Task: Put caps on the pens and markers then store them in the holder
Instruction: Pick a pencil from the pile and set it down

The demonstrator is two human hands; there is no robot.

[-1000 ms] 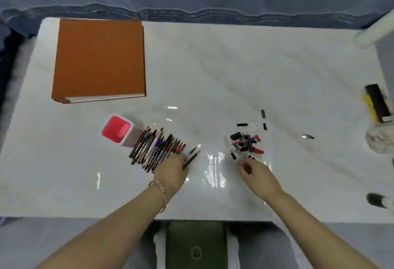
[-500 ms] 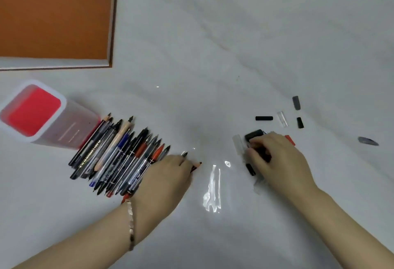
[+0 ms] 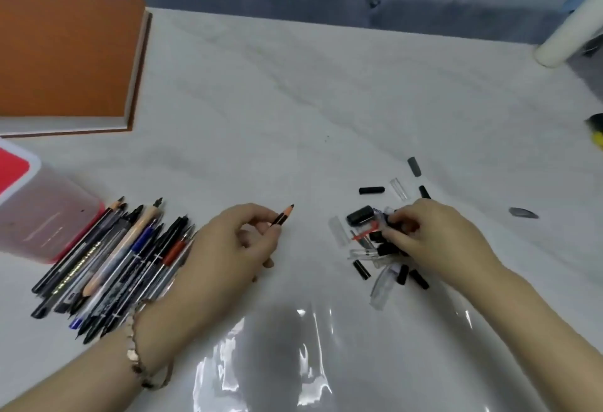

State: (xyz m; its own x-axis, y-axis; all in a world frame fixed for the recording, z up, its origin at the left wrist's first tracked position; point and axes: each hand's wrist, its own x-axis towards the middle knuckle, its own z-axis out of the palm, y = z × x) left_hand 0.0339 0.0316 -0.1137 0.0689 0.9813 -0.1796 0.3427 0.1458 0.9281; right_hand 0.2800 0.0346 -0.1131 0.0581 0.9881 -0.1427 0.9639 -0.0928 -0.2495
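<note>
A row of several uncapped pens, markers and pencils lies at the left on the white table. The holder, translucent with a red inside, stands tilted just left of them. My left hand grips a dark pencil-like pen, its tip pointing up and to the right. My right hand rests on a heap of black, clear and red caps, fingers pinched on a small dark cap. More loose caps lie just beyond the heap.
An orange hardcover book lies at the back left. A white roll leans at the back right. A small grey piece sits right of the caps. A yellow-black object shows at the right edge.
My left hand has lifted the dark pen clear of the row and raised its tip. My right hand has stayed in the cap heap, fingers working. The camera has moved closer.
</note>
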